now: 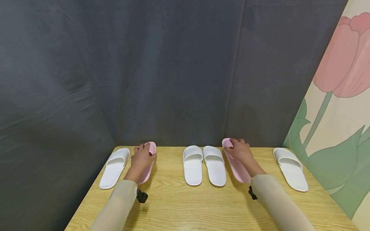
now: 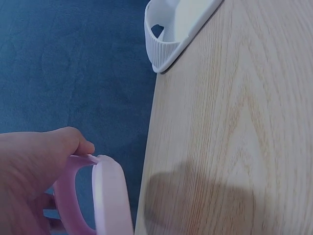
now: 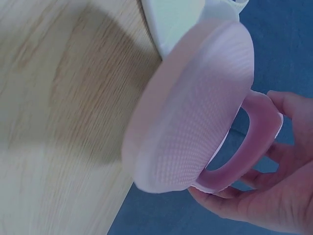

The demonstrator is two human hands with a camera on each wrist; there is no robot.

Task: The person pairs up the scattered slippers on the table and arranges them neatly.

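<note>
Over the wood-grained tabletop (image 1: 185, 208), round-ended pink slippers (image 1: 237, 168) (image 1: 146, 171), arched straps (image 3: 264, 132) in curled fingers (image 3: 220, 203).

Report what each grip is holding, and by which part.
The left grip holds one pink slipper by its strap; the right grip holds another pink slipper, also by the strap.

Head view evenly lit, faint sheen on dark cloth (image 1: 150, 57), soft shadows on tabletop (image 1: 179, 208) at bottom; wrist views cooler, slightly soft, diffuse shadows lower right (left wrist) and upper left (right wrist).
</note>
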